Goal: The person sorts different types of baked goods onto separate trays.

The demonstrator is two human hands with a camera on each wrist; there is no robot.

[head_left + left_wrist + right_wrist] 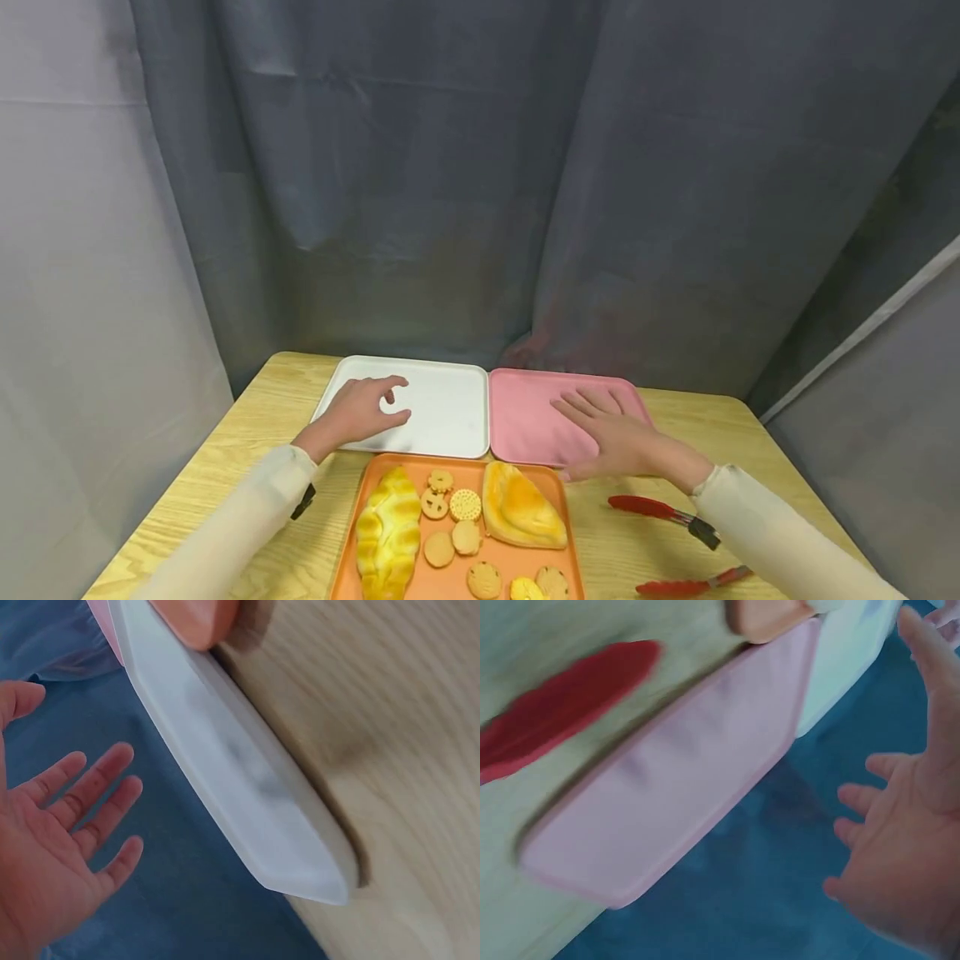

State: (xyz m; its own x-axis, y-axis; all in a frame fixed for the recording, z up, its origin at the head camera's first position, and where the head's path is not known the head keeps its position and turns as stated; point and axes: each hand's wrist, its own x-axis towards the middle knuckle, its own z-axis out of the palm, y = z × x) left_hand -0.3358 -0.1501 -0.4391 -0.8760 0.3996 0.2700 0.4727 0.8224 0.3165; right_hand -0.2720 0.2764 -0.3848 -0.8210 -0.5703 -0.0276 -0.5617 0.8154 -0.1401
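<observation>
My left hand (363,410) is over the white tray (446,408), its fingers loosely bent and nothing held. In the left wrist view the left hand (60,832) shows its palm, fingers spread, beside the tray's edge. Above the pink tray (525,417) my right hand (611,433) is spread flat with nothing in it. The right wrist view shows the right hand (907,832) apart from the pink tray. Nearer me lies an orange tray (450,579) holding a long braided bread (388,533), a triangular pastry (521,508) and several cookies (465,505).
Red-tipped tongs (678,588) lie on the wooden table (615,550) right of the orange tray, partly under the right sleeve. Dark curtains (420,183) hang behind the table's far edge. A pale curtain (97,250) hangs at the left.
</observation>
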